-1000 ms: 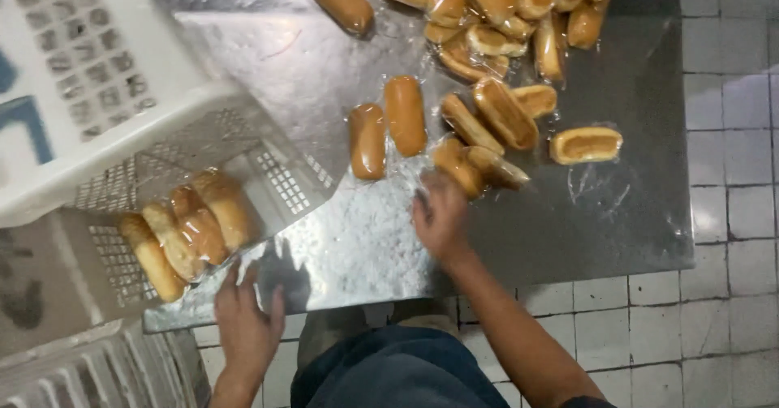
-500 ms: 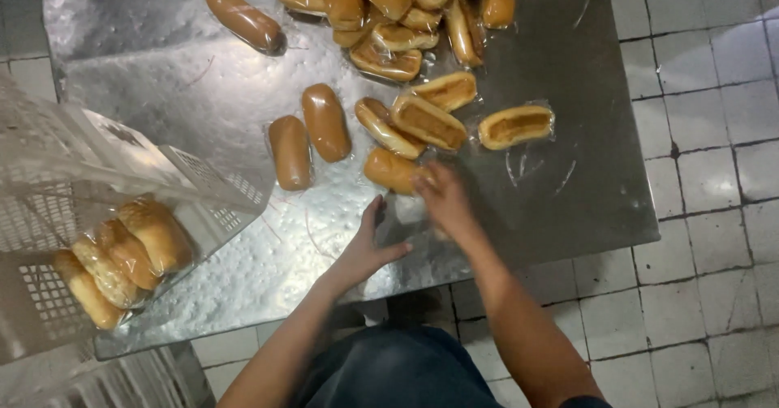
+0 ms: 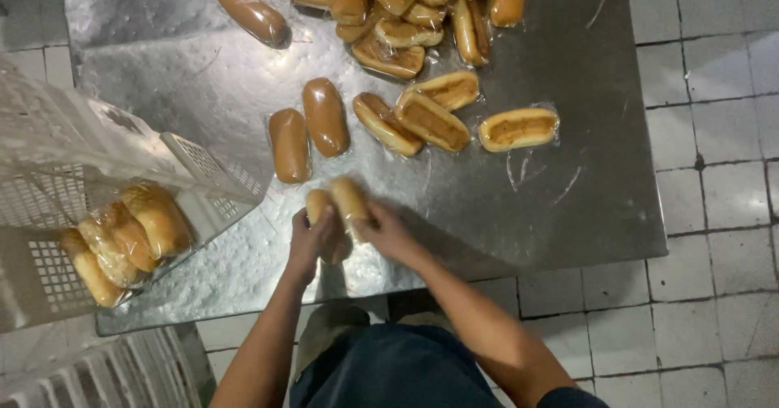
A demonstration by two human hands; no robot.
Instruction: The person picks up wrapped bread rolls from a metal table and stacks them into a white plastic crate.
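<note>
Head view: left hand [image 3: 312, 242] and right hand [image 3: 388, 234] clasp glossy film-wrapped oblong buns [image 3: 341, 201].

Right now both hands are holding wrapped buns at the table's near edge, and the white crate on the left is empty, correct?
Not quite. The left hand and right hand do hold two wrapped buns near the edge of the metal table, but the white crate is not empty: the head view shows several wrapped buns in the crate.
</note>
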